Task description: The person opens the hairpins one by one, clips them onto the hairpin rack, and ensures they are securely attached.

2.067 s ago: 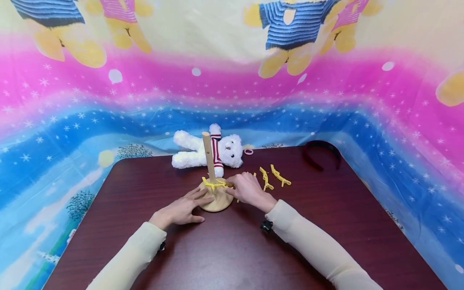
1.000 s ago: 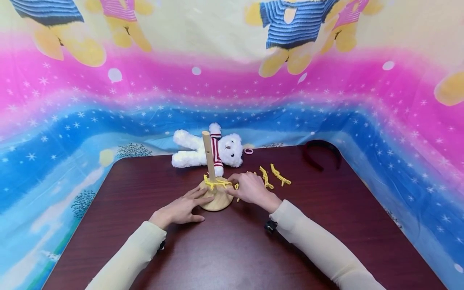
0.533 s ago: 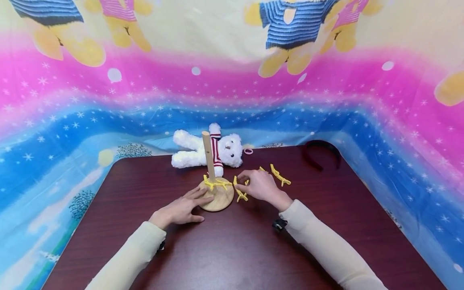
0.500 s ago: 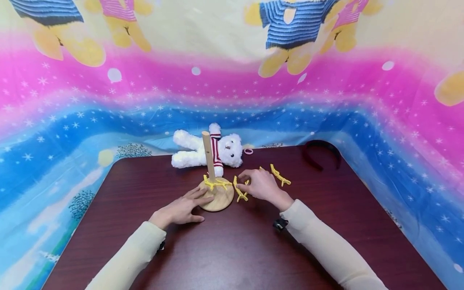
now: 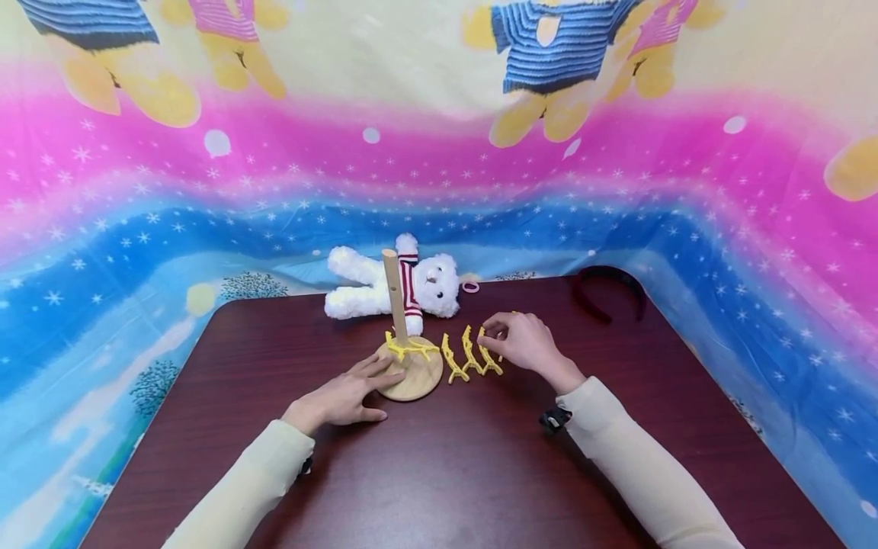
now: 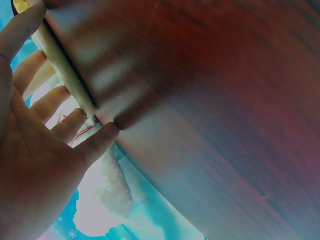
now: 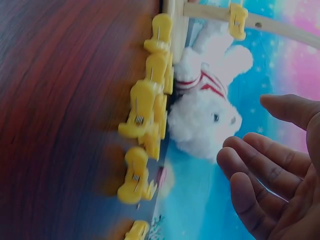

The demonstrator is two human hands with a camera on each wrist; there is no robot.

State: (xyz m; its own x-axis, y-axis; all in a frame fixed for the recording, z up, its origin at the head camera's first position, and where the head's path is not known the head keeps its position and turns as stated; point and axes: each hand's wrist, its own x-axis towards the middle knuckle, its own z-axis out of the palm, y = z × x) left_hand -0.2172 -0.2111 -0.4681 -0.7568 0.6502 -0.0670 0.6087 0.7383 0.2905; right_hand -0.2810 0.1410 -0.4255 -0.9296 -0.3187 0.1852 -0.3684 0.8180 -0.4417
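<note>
In the head view my left hand (image 5: 350, 393) rests with straight fingers on the round wooden base (image 5: 411, 383) of an upright post (image 5: 395, 297). Yellow hair clips (image 5: 420, 350) sit low against that post; the right wrist view shows one yellow clip (image 7: 238, 22) across it. My right hand (image 5: 527, 341) hovers over a row of yellow alligator hair clips (image 5: 453, 364) to the right of the base. Its thumb and fingers are loosely bent, with nothing between them in the right wrist view. It hides part of the row's right end.
Behind the post a white teddy bear (image 5: 363, 297) in a striped top lies on its back. Near its head is a small pink ring (image 5: 470, 287). A dark headband (image 5: 610, 293) lies at the back right of the brown table (image 5: 439, 473). Printed cloth hangs behind.
My right hand has let go of the clip at the post and moved right over the row, uncovering clips beside the base. My left hand has stayed on the base.
</note>
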